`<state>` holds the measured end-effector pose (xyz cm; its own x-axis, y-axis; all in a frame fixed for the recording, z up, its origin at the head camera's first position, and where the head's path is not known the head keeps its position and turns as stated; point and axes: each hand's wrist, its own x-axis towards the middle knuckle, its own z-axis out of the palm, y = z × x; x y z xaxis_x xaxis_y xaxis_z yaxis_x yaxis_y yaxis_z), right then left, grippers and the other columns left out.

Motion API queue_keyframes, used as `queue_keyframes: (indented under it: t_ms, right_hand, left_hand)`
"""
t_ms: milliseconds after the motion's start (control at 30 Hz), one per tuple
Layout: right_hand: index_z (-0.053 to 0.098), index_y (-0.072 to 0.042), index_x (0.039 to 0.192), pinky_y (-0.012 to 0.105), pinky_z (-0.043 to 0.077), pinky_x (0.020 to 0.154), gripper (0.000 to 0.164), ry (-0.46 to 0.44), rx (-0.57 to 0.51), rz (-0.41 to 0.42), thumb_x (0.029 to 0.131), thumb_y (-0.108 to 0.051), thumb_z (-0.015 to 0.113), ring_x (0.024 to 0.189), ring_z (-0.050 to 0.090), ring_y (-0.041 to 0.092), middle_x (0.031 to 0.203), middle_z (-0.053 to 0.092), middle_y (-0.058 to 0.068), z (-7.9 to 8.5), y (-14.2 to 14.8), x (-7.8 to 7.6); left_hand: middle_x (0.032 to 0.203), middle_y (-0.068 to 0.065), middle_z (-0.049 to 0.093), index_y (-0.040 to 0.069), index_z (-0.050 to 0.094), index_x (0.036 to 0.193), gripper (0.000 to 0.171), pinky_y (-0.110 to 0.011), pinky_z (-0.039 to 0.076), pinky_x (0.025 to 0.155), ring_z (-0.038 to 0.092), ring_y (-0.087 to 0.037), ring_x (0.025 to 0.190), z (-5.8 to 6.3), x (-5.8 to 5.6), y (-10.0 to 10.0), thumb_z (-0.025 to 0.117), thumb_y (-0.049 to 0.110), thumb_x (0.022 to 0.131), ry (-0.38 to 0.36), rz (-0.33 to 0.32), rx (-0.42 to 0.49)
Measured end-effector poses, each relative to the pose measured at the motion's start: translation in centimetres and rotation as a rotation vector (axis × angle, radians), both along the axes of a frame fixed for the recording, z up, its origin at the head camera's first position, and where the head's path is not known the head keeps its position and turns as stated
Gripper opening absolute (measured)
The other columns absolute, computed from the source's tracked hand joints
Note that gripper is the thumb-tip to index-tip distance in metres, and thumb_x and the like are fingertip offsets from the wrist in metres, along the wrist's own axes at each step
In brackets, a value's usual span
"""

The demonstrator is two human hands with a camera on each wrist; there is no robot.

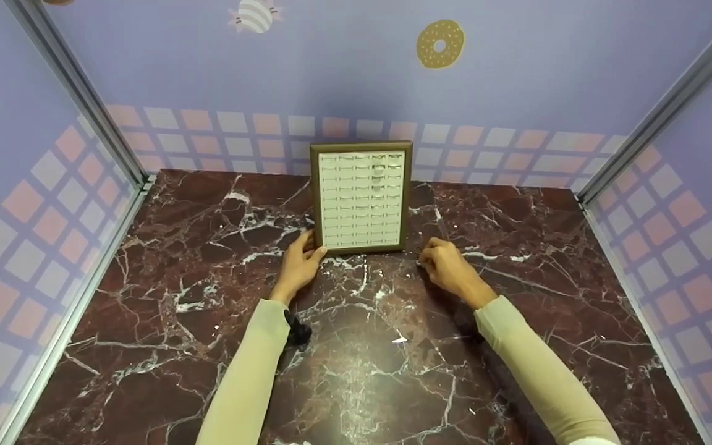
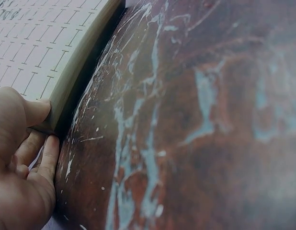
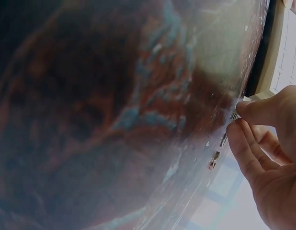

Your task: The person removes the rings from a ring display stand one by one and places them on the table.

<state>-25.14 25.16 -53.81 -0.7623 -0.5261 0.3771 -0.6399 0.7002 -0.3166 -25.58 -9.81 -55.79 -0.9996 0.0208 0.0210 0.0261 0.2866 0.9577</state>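
A ring display tray (image 1: 362,204) with a wooden frame and white slotted insert leans upright near the back wall. A few shiny rings (image 1: 387,162) sit in slots at its upper right. My left hand (image 1: 298,262) grips the tray's lower left corner, thumb on the front of the frame and fingers behind. Beside the lower right corner, my right hand (image 1: 449,266) is low at the tabletop. Its thumb and forefinger pinch a small shiny ring (image 3: 234,115), mostly hidden by the fingertips. More small metal rings (image 3: 214,161) lie on the table by those fingers.
The dark red marble-patterned tabletop (image 1: 207,321) spreads around both hands, with white veins and specks. A lilac back wall (image 1: 343,74) with pink and white squares rises behind the tray. Side panels with metal edges (image 1: 87,102) border the table left and right.
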Motion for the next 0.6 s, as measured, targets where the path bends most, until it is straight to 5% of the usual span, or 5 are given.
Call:
queue_keyframes:
  t_ms: [600]
  right_hand:
    - [0.081, 0.004, 0.086, 0.043, 0.066, 0.071, 0.011, 0.007, 0.022, 0.008, 0.084, 0.013, 0.074, 0.079, 0.071, 0.032, 0.085, 0.066, 0.016, -0.07, 0.1, 0.26]
  left_hand:
    - [0.15, -0.027, 0.058, -0.003, 0.047, 0.157, 0.056, -0.044, 0.051, 0.119, 0.059, -0.038, 0.139, -0.08, 0.04, -0.02, 0.066, 0.007, 0.106, -0.003, 0.015, 0.004]
